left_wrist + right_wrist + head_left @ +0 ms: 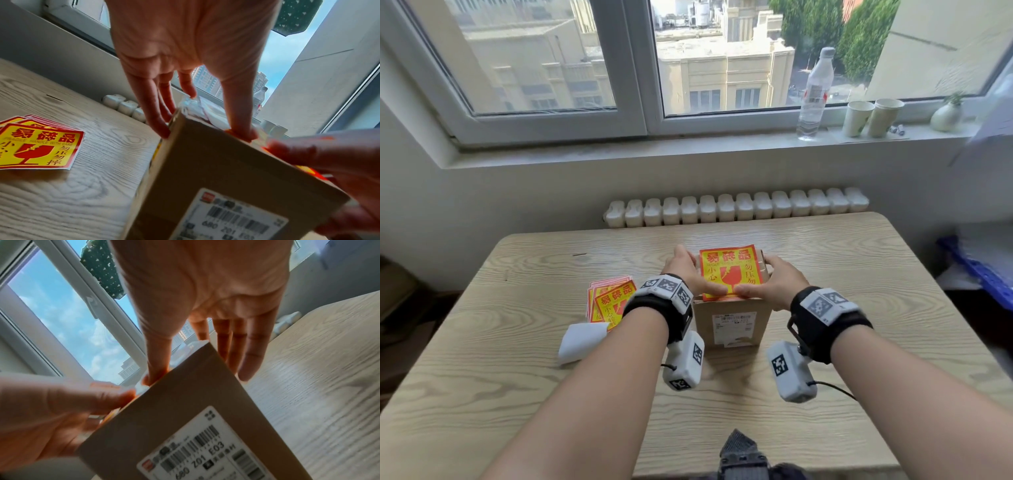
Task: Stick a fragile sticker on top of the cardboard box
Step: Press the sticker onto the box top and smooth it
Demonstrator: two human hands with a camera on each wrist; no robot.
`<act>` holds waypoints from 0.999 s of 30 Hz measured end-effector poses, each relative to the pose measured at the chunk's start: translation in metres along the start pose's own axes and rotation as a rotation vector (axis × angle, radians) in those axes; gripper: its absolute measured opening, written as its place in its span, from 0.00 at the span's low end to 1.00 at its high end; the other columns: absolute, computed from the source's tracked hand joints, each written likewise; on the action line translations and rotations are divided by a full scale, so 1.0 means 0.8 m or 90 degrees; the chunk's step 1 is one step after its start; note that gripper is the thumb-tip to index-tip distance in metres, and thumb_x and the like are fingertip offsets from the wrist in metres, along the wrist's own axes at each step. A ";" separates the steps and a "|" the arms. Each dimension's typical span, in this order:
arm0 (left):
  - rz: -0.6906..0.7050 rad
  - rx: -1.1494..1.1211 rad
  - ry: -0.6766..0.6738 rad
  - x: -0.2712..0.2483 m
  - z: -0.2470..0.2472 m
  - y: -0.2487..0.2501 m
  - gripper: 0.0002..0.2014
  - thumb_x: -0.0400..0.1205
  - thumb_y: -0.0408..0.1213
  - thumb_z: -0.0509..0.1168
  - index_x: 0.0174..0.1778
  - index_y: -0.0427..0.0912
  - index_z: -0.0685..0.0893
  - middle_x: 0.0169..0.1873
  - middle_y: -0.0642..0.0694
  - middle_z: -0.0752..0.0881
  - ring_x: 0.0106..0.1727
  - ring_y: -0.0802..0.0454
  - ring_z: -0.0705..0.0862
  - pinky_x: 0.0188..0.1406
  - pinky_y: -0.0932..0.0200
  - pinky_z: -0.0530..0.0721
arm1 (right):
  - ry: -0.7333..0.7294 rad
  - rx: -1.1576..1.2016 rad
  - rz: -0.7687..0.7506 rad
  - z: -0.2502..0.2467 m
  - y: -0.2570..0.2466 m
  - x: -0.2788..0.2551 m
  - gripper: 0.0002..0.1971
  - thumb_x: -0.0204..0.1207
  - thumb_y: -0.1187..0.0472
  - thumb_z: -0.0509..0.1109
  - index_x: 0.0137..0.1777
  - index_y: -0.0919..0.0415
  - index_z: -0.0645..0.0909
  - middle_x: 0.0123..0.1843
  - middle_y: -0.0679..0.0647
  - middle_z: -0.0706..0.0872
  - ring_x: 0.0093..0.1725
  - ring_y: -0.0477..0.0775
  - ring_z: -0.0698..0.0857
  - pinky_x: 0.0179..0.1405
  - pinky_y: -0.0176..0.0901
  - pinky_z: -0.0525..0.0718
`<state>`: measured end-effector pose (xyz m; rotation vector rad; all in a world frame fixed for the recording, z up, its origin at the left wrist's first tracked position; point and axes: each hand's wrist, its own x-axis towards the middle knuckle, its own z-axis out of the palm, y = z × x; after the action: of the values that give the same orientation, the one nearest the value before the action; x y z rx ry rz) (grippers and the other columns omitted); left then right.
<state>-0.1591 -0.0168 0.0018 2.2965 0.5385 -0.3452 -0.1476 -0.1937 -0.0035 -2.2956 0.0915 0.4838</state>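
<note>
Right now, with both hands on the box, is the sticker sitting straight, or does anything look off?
The fragile sticker lies slightly askew on the cardboard box: its far right corner lifts and overhangs the top's edge. Both thumbs press its near edge, left hand and right hand flanking the box. A white backing sheet lies loose beside the spare stickers.

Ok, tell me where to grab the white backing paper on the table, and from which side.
Pinch the backing paper at its near-left edge, coming from the left. It lies curled on the table there, while its far-right end touches the sticker stack.
</note>
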 end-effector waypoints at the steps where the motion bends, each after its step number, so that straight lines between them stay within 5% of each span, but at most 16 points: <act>1: 0.000 -0.003 -0.015 0.002 -0.003 -0.001 0.39 0.55 0.48 0.85 0.56 0.48 0.69 0.52 0.49 0.79 0.57 0.47 0.83 0.58 0.45 0.86 | -0.019 0.017 0.009 -0.004 0.001 0.002 0.39 0.59 0.48 0.84 0.71 0.50 0.73 0.53 0.50 0.84 0.50 0.52 0.84 0.50 0.52 0.87; 4: -0.022 -0.044 -0.084 0.007 -0.017 -0.004 0.36 0.58 0.41 0.85 0.58 0.46 0.73 0.51 0.49 0.80 0.56 0.47 0.84 0.57 0.43 0.88 | -0.044 0.083 0.040 -0.013 0.008 0.012 0.38 0.63 0.51 0.83 0.74 0.51 0.73 0.61 0.55 0.87 0.56 0.57 0.87 0.48 0.52 0.90; 7: -0.005 -0.096 -0.072 0.015 -0.025 0.000 0.23 0.65 0.45 0.81 0.47 0.43 0.77 0.47 0.49 0.82 0.54 0.50 0.83 0.58 0.44 0.87 | 0.008 0.099 0.052 -0.014 0.005 0.019 0.38 0.67 0.41 0.77 0.75 0.56 0.72 0.68 0.58 0.83 0.61 0.59 0.85 0.53 0.56 0.89; 9: -0.014 -0.129 0.004 0.022 -0.021 0.006 0.27 0.64 0.54 0.79 0.49 0.45 0.75 0.45 0.51 0.80 0.53 0.51 0.82 0.58 0.44 0.87 | 0.050 0.070 0.042 -0.008 -0.002 0.025 0.38 0.67 0.37 0.73 0.74 0.57 0.73 0.65 0.57 0.86 0.58 0.58 0.86 0.57 0.55 0.87; 12: -0.030 -0.110 0.067 0.027 -0.006 0.011 0.37 0.64 0.57 0.78 0.63 0.44 0.73 0.52 0.50 0.80 0.58 0.46 0.83 0.59 0.48 0.84 | 0.068 0.002 0.006 0.002 -0.012 0.034 0.29 0.71 0.41 0.73 0.67 0.57 0.76 0.50 0.52 0.85 0.45 0.52 0.83 0.44 0.43 0.81; 15: -0.021 -0.096 0.073 0.039 0.006 0.006 0.25 0.70 0.55 0.74 0.59 0.46 0.81 0.55 0.50 0.86 0.59 0.46 0.86 0.60 0.49 0.85 | 0.091 -0.044 0.009 0.002 -0.011 0.039 0.24 0.74 0.42 0.69 0.66 0.54 0.77 0.54 0.52 0.86 0.45 0.52 0.81 0.43 0.44 0.79; 19: 0.015 -0.148 0.107 0.045 0.000 0.007 0.06 0.76 0.43 0.71 0.48 0.51 0.85 0.53 0.49 0.91 0.53 0.49 0.89 0.57 0.49 0.88 | 0.151 -0.081 -0.050 0.000 -0.009 0.045 0.21 0.79 0.48 0.66 0.71 0.48 0.74 0.67 0.54 0.81 0.59 0.56 0.83 0.53 0.45 0.81; 23: 0.101 -0.155 0.110 0.043 0.007 0.024 0.15 0.77 0.26 0.66 0.46 0.52 0.91 0.58 0.50 0.87 0.49 0.51 0.87 0.49 0.49 0.91 | 0.107 -0.161 -0.214 0.011 -0.023 0.046 0.19 0.80 0.60 0.64 0.70 0.46 0.78 0.76 0.53 0.71 0.75 0.55 0.71 0.71 0.50 0.73; 30: 0.062 -0.068 0.081 0.046 -0.006 -0.002 0.11 0.79 0.45 0.66 0.51 0.51 0.93 0.54 0.50 0.92 0.56 0.51 0.89 0.55 0.58 0.86 | 0.085 -0.158 -0.117 -0.014 -0.010 0.050 0.18 0.79 0.48 0.64 0.66 0.51 0.81 0.69 0.55 0.80 0.66 0.57 0.80 0.61 0.48 0.77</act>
<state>-0.1273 -0.0017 -0.0104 2.2419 0.4945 -0.1205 -0.1054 -0.1929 -0.0057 -2.5480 -0.1194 0.2586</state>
